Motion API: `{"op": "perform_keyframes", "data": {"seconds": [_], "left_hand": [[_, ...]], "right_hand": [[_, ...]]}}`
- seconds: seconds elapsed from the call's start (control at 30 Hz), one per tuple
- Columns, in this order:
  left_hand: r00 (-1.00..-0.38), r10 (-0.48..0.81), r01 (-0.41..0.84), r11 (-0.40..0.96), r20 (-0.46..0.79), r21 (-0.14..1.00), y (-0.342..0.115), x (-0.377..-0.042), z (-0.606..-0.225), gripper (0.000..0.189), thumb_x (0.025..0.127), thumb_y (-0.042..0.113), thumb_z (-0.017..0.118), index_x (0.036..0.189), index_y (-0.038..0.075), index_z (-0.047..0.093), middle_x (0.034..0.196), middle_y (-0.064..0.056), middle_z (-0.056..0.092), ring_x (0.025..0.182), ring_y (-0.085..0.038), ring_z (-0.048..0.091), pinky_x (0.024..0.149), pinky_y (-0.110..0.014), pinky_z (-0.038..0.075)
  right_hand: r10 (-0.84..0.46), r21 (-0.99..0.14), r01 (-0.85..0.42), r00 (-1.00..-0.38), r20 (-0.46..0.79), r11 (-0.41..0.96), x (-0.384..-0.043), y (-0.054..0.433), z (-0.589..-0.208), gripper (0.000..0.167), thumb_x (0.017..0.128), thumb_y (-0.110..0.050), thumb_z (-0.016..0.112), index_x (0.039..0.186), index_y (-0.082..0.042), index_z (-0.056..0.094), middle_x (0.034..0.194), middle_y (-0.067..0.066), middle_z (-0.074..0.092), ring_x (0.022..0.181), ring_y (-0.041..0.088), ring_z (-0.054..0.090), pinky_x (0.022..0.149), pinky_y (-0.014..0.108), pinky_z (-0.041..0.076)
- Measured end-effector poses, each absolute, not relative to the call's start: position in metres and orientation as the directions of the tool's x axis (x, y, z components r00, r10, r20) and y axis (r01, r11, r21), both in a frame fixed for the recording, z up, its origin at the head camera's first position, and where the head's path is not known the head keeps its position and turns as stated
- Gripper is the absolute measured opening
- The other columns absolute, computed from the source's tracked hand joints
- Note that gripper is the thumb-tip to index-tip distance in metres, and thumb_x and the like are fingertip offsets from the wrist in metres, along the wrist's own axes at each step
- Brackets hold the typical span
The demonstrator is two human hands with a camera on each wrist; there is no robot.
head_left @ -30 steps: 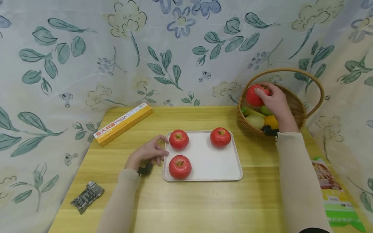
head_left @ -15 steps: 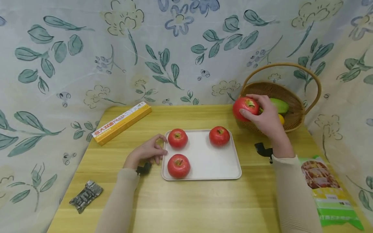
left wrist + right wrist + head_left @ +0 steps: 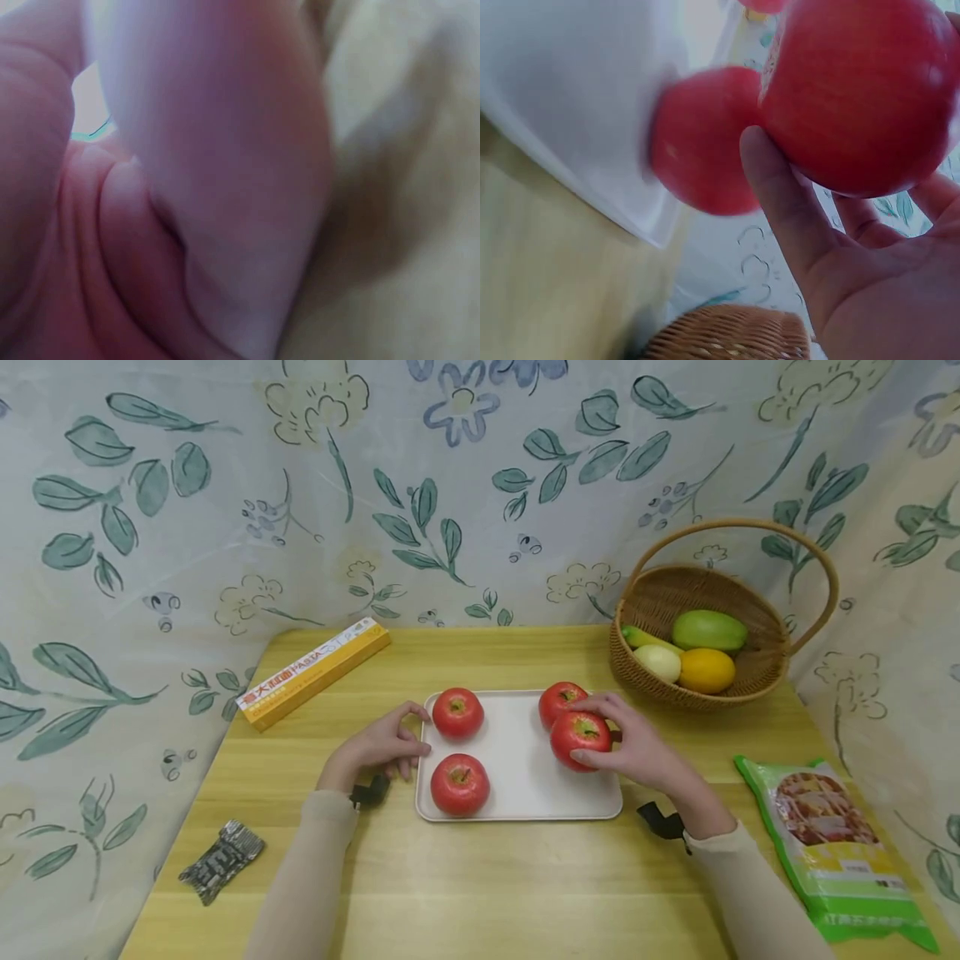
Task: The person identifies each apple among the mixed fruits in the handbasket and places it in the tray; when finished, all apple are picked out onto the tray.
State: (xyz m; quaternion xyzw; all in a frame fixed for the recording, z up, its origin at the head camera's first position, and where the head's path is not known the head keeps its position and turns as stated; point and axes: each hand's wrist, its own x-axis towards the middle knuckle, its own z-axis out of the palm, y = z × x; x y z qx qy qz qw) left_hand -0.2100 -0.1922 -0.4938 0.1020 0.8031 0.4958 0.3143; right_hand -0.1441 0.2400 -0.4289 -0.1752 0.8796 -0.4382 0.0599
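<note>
My right hand [image 3: 637, 745] grips a red apple [image 3: 581, 741] over the right side of a white tray [image 3: 517, 793]. In the right wrist view, fingers curve under this apple [image 3: 866, 94], raised off the tray. Just behind it, another apple [image 3: 558, 700] sits at the tray's back right corner, partly covered in the head view. Two more stand along the left side: a back apple [image 3: 457, 713] and a front apple [image 3: 460, 785]. My left hand [image 3: 378, 745] rests beside the tray's left edge, thumb and forefinger tips at the rim, fingers loosely bent.
A wicker basket [image 3: 652, 692] at the back right holds a green papaya-like fruit [image 3: 708, 630], a yellow fruit [image 3: 707, 672] and others. A pasta box [image 3: 315, 675] lies back left, a dark wrapped packet [image 3: 222, 862] front left, a green food bag [image 3: 832, 852] at the right.
My right hand has carried the apple out of the basket, leftward and toward me, over the tray. The left hand has stayed at the tray's edge.
</note>
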Motion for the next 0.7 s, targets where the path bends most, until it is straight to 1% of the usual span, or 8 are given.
{"op": "perform_keyframes", "data": {"seconds": [0.07, 0.2, 0.33, 0.43, 0.6, 0.7], "left_hand": [[-0.780, 0.478, -0.149, 0.485, -0.404, 0.862, -0.192, -0.209, -0.494, 0.060, 0.096, 0.030, 0.080, 0.142, 0.023, 0.043, 0.081, -0.007, 0.073, 0.056, -0.019, 0.067, 0.052, -0.027, 0.052], [-0.779, 0.481, -0.149, 0.480, -0.402, 0.864, -0.193, -0.208, -0.494, 0.059, 0.096, 0.030, 0.080, 0.142, 0.023, 0.043, 0.081, -0.007, 0.073, 0.056, -0.019, 0.067, 0.052, -0.027, 0.052], [-0.784, 0.473, -0.152, 0.482, -0.402, 0.863, -0.194, -0.207, -0.493, 0.059, 0.096, 0.029, 0.080, 0.142, 0.023, 0.043, 0.081, -0.007, 0.073, 0.056, -0.019, 0.068, 0.052, -0.027, 0.052], [-0.783, 0.470, -0.158, 0.484, -0.408, 0.861, -0.193, -0.207, -0.493, 0.060, 0.096, 0.030, 0.080, 0.142, 0.024, 0.043, 0.081, -0.007, 0.073, 0.057, -0.019, 0.068, 0.052, -0.027, 0.052], [-0.783, 0.473, -0.155, 0.482, -0.405, 0.862, -0.193, -0.207, -0.493, 0.059, 0.096, 0.030, 0.080, 0.142, 0.024, 0.043, 0.081, -0.007, 0.073, 0.056, -0.019, 0.068, 0.052, -0.027, 0.052], [-0.788, 0.463, -0.150, 0.495, -0.406, 0.856, -0.193, -0.207, -0.493, 0.058, 0.096, 0.030, 0.080, 0.142, 0.024, 0.044, 0.080, -0.007, 0.073, 0.056, -0.019, 0.067, 0.052, -0.027, 0.052]], "right_hand": [[-0.390, -0.800, -0.245, -0.921, 0.016, 0.547, -0.138, 0.237, -0.436, 0.061, 0.087, -0.028, 0.089, 0.141, -0.021, 0.062, 0.143, 0.011, 0.052, 0.128, 0.038, 0.057, 0.099, 0.052, 0.060], [-0.418, -0.787, -0.245, -0.908, -0.018, 0.566, -0.129, 0.232, -0.447, 0.060, 0.084, -0.031, 0.091, 0.138, -0.024, 0.064, 0.145, 0.008, 0.053, 0.130, 0.036, 0.056, 0.098, 0.049, 0.059], [-0.432, -0.781, -0.243, -0.901, -0.038, 0.575, -0.124, 0.228, -0.456, 0.062, 0.083, -0.033, 0.092, 0.138, -0.020, 0.064, 0.143, 0.008, 0.053, 0.128, 0.036, 0.055, 0.094, 0.046, 0.060], [-0.435, -0.777, -0.240, -0.899, -0.048, 0.582, -0.122, 0.229, -0.460, 0.064, 0.083, -0.035, 0.092, 0.139, -0.019, 0.064, 0.142, 0.009, 0.052, 0.127, 0.038, 0.055, 0.093, 0.048, 0.061], [-0.434, -0.770, -0.223, -0.897, -0.078, 0.598, -0.120, 0.232, -0.463, 0.067, 0.079, -0.039, 0.094, 0.136, -0.029, 0.061, 0.143, 0.006, 0.051, 0.125, 0.036, 0.057, 0.093, 0.049, 0.060], [-0.460, -0.767, -0.230, -0.883, -0.095, 0.599, -0.119, 0.234, -0.464, 0.071, 0.079, -0.040, 0.094, 0.138, -0.029, 0.058, 0.143, 0.006, 0.050, 0.124, 0.034, 0.057, 0.094, 0.048, 0.058]]}}
